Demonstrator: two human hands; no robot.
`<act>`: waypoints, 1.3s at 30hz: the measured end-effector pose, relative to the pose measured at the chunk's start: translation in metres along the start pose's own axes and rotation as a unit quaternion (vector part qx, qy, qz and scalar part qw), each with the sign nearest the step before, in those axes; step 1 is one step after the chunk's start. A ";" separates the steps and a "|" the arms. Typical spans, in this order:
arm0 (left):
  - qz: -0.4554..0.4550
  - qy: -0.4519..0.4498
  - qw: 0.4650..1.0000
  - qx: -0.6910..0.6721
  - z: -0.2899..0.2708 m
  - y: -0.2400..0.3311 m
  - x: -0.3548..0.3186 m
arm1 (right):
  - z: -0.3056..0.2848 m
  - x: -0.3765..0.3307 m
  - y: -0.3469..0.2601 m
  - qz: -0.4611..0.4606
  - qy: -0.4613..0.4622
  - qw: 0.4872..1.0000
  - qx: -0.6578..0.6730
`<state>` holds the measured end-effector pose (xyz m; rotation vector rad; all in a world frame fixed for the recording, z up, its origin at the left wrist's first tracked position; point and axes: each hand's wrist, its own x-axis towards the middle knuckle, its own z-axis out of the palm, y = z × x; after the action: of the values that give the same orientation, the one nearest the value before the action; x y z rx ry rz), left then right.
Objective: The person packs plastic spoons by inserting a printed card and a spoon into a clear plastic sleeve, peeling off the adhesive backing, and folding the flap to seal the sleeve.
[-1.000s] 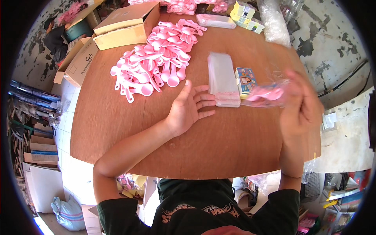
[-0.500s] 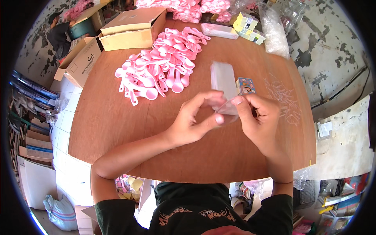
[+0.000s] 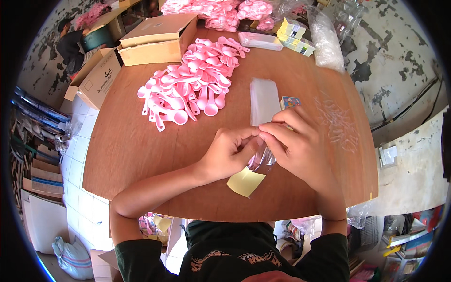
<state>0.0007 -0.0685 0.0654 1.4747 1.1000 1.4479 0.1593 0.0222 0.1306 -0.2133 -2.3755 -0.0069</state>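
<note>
My left hand (image 3: 235,152) and my right hand (image 3: 296,145) meet over the table, thumbs and fingertips pinched together at the upper edge of a clear plastic bag (image 3: 267,162). Something pinkish shows through the bag, too covered to make out. Below it is a pale yellow card (image 3: 246,182); whether it lies on the table or hangs from the bag I cannot tell. Just beyond my fingers lies a stack of flat clear bags (image 3: 264,98). A small stack of blue printed cards (image 3: 290,101) is partly hidden behind my right hand.
A heap of pink plastic spoons (image 3: 188,84) covers the table's far left. Thin clear plastic strips (image 3: 340,124) lie scattered at right. Along the back stand a cardboard box (image 3: 157,40), yellow-and-white card bundles (image 3: 296,36) and a clear bulky bag (image 3: 326,44). A person (image 3: 70,49) is far left.
My hands have come together and closed on the bag, which was held between them with the left fingers apart. The yellow card has come into view beneath them.
</note>
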 end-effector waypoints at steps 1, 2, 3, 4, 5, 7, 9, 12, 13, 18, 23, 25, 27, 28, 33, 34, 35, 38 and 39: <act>-0.018 -0.027 0.999 0.038 -0.002 0.003 0.000 | 0.001 -0.001 0.002 -0.018 0.005 1.000 -0.023; -0.019 -0.028 0.999 0.037 0.000 0.002 0.001 | 0.001 -0.001 0.002 -0.016 0.003 1.000 -0.023; 0.003 -0.018 0.999 0.042 0.003 0.001 0.001 | 0.000 -0.002 0.001 -0.031 -0.008 0.998 -0.052; 0.025 -0.008 0.999 0.048 0.005 0.001 0.001 | 0.000 -0.003 0.000 -0.046 -0.020 0.996 -0.081; 0.023 -0.009 0.999 0.046 0.004 0.000 0.001 | 0.002 -0.004 0.000 -0.043 -0.021 0.996 -0.080; 0.010 -0.049 0.992 0.117 0.003 0.001 0.004 | 0.004 -0.010 0.000 -0.065 -0.047 0.983 -0.165; 0.018 -0.067 0.988 0.141 0.002 0.003 0.005 | 0.007 -0.011 0.003 -0.072 -0.041 0.981 -0.177; 0.036 -0.079 0.986 0.145 0.002 0.002 0.005 | 0.011 -0.010 0.009 -0.025 -0.023 0.996 -0.078; 0.041 -0.069 0.989 0.125 0.003 0.001 0.005 | 0.012 -0.011 0.017 -0.019 -0.023 0.996 -0.085; 0.029 -0.067 0.992 0.100 -0.005 -0.006 0.008 | 0.005 -0.012 0.040 0.270 0.018 0.906 0.325; -0.014 0.013 0.999 -0.027 -0.004 -0.010 0.010 | 0.010 -0.031 0.127 0.397 0.159 0.687 0.587; -0.003 0.026 0.997 -0.068 -0.007 -0.014 0.012 | 0.005 -0.038 0.169 0.478 0.174 0.658 0.555; 0.001 0.013 0.997 -0.070 -0.003 -0.011 0.017 | 0.008 -0.065 0.239 0.524 0.213 0.678 0.470; -0.013 0.024 0.996 -0.081 -0.002 -0.010 0.017 | 0.012 -0.067 0.258 0.550 0.238 0.776 0.197; -0.005 0.008 0.998 -0.069 -0.005 0.001 0.010 | -0.012 -0.085 0.300 0.281 0.259 0.862 -0.333; 0.000 0.020 0.998 -0.057 -0.005 0.000 0.008 | -0.008 -0.090 0.301 0.329 0.102 0.886 -0.311; 0.004 0.032 0.998 -0.045 -0.005 -0.002 0.007 | -0.003 -0.093 0.304 0.366 -0.058 0.885 -0.282; 0.012 0.032 0.998 -0.054 0.000 -0.008 0.014 | -0.001 -0.129 0.339 0.240 -0.183 0.939 -0.163; 0.009 0.030 0.998 -0.063 0.000 -0.008 0.015 | -0.004 -0.132 0.342 0.239 -0.184 0.939 -0.164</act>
<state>-0.0004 -0.0520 0.0628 1.3646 1.0136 1.5542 0.3091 0.3395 0.0241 -1.0282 -2.6135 -0.1451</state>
